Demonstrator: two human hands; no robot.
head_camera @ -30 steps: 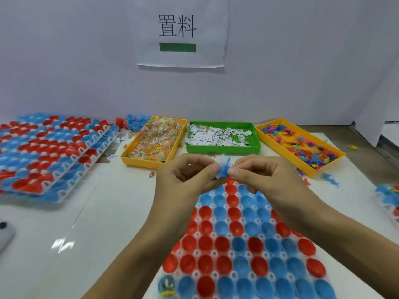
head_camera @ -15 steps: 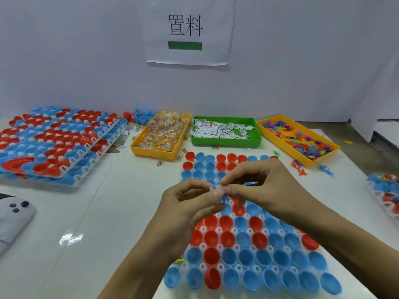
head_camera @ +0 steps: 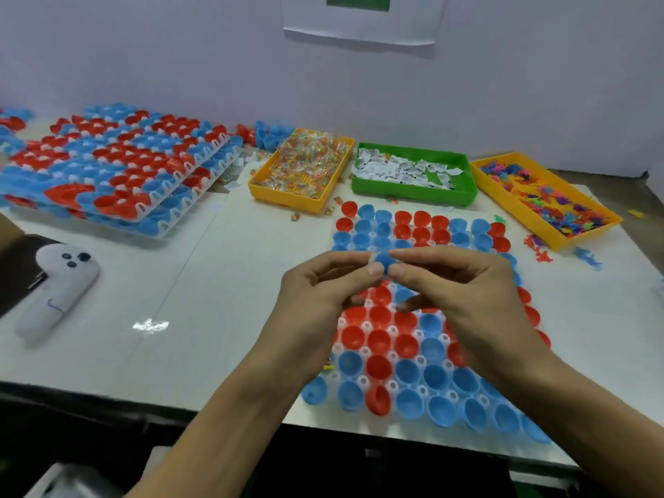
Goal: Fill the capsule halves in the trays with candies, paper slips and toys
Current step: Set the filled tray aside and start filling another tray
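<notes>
1. The workspace was a white table (head_camera: pixel 201 282) pushed up against a pale wall, with a paper sign (head_camera: pixel 359 26) taped up top, only its lower part in view.
2. Along the back sat three bins: a yellow bin of candies (head_camera: pixel 287 199), a green bin of paper slips (head_camera: pixel 413 190) and an orange-yellow bin of toys (head_camera: pixel 546 230), that last one angled with its long side running back-left to front-right.
3. Off to the left were stacked trays of red and blue capsule halves (head_camera: pixel 118 163), and a white controller (head_camera: pixel 54 292) lay near the front-left edge.
4. The tray being worked on (head_camera: pixel 391 354) was right in front of the person, long axis running away from them, cups facing up.
5. Both hands hovered over that tray. The left hand (head_camera: pixel 323 296) and right hand (head_camera: pixel 463 285) each pinched a small blue piece (head_camera: pixel 383 259) between thumb and fingertips, held between them above the tray's middle. Too blurry to tell which way it pointed.
</notes>
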